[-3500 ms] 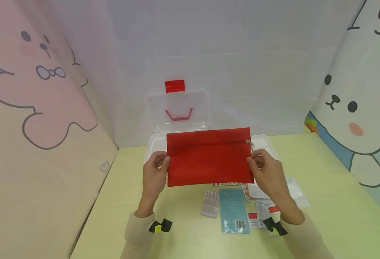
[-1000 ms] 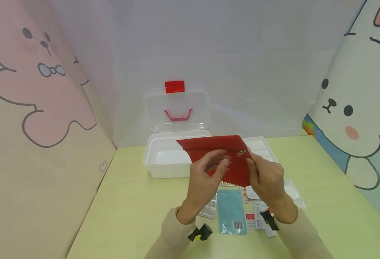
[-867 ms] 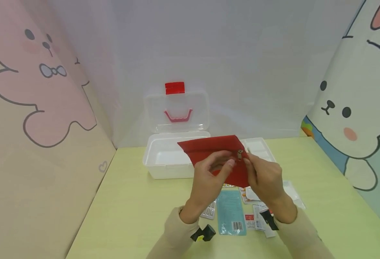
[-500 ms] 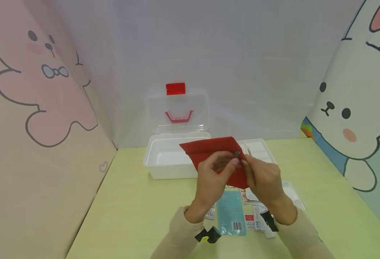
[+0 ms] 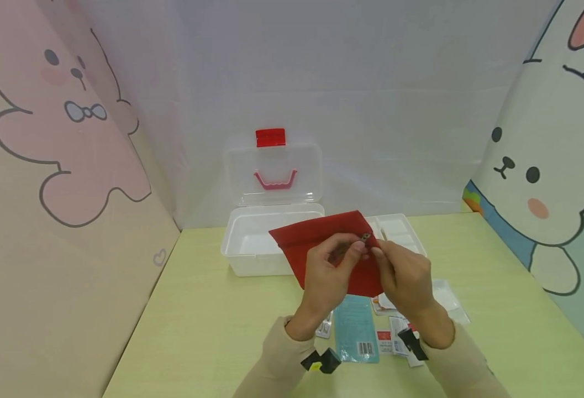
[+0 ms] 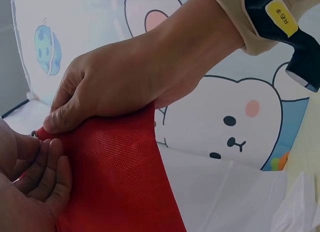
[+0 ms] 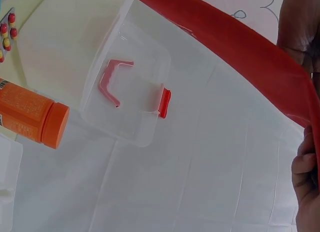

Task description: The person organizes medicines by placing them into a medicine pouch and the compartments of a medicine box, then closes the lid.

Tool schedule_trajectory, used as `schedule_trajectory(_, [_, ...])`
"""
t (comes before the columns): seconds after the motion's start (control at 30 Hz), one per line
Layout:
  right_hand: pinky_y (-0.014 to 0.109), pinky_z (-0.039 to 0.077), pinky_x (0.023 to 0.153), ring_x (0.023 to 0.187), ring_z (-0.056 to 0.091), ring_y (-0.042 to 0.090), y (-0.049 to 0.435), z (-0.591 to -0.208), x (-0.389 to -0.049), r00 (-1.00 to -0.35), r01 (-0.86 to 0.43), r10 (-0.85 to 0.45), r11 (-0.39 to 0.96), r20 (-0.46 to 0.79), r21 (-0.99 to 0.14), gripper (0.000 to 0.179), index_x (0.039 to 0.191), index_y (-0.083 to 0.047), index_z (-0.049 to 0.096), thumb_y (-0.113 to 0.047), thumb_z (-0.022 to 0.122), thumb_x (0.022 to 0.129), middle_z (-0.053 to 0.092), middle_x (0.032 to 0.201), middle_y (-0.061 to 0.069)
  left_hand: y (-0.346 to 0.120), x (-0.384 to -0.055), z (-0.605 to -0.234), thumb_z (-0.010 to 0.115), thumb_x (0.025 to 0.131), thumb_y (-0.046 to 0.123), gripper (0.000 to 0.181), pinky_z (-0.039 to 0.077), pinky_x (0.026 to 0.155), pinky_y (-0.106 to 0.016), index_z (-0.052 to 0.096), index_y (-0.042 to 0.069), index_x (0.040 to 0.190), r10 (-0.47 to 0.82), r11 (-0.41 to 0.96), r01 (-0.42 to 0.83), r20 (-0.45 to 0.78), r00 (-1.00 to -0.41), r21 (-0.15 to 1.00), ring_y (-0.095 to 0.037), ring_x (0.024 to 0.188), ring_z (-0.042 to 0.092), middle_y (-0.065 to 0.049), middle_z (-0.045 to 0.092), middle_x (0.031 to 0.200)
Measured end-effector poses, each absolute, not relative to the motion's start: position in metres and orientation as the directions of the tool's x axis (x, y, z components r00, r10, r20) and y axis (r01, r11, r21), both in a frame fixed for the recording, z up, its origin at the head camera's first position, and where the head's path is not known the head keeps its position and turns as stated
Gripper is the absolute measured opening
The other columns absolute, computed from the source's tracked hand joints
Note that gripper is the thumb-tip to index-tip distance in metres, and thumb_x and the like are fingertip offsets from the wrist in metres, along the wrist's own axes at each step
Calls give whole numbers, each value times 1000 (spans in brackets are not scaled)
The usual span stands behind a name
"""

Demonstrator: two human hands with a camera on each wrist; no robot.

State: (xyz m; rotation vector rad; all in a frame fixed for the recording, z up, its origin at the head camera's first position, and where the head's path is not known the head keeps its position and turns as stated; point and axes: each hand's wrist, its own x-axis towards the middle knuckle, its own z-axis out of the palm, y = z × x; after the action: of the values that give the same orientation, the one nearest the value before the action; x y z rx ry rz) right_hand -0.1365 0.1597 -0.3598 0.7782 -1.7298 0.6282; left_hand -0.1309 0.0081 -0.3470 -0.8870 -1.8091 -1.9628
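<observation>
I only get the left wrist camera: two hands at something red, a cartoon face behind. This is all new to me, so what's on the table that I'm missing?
Observer: The head view shows an open white box on the table, beyond the red pouch.

Visitor: Oh! Does another camera catch anything more?

Observer: Yes, the right wrist view shows an orange bottle.

Visitor: And closer to us, on the near side?

Observer: A teal packet lies flat there in the head view, nearer than the white box.
</observation>
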Motion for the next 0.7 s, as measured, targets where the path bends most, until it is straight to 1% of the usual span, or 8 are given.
schedule_trajectory(0.07, [37,55,54,66,71,30,160,-359,-136,-228,-766,-197,641,954,-51,42,94,9,66,-29,50,102,72,77,18,8,-133,-348,61,94,3,14,58,84,-34,65,-4,106,169,-126,648,660,-732,751,-34,89,70,-23,69,97])
schedule_trajectory(0.23, [37,57,56,69,72,29,161,-357,-133,-366,-746,-263,657,893,-112,42,104,7,61,-32,43,103,72,83,18,7,-136,-350,61,93,2,15,58,86,-33,65,-3,106,170,-106,663,671,-722,741,-32,91,71,-22,70,98])
schedule_trajectory(0.3, [35,57,56,68,72,28,162,-356,-132,-414,-733,-282,667,865,-134,43,105,5,59,-33,40,104,72,83,17,7,-138,-351,62,93,3,15,58,86,-33,65,-3,106,170,-98,662,668,-724,743,-32,90,71,-22,70,98])
schedule_trajectory(0.37, [34,57,55,66,71,27,162,-355,-131,-437,-720,-290,680,851,-138,44,103,4,58,-34,38,104,71,80,16,7,-138,-352,62,94,3,15,58,84,-33,66,-3,106,171,-96,661,667,-726,744,-32,88,70,-22,70,96])
schedule_trajectory(0.47, [33,56,52,59,69,25,161,-356,-132,-422,-709,-282,695,862,-121,44,98,3,58,-35,38,104,70,73,14,6,-139,-354,62,94,5,16,59,81,-33,66,-4,106,176,-98,646,652,-738,757,-32,82,70,-22,70,92])
schedule_trajectory(0.57, [33,54,48,52,65,23,160,-358,-134,-370,-705,-254,703,894,-92,44,92,3,58,-35,39,104,67,66,13,5,-137,-354,62,94,7,17,60,78,-32,67,-5,106,184,-98,629,635,-750,771,-32,78,69,-22,70,88])
schedule_trajectory(0.63, [34,53,47,50,64,23,160,-358,-135,-337,-707,-237,702,911,-79,44,91,3,59,-35,41,104,67,65,13,4,-137,-353,62,94,7,17,60,77,-32,68,-5,105,185,-100,620,626,-757,779,-33,76,69,-22,70,88])
schedule_trajectory(0.7, [35,53,47,50,64,24,160,-357,-135,-319,-711,-225,700,921,-75,44,91,4,59,-34,41,104,67,65,14,3,-136,-352,63,94,7,17,60,76,-32,68,-5,105,182,-104,612,620,-763,784,-33,75,69,-23,70,89])
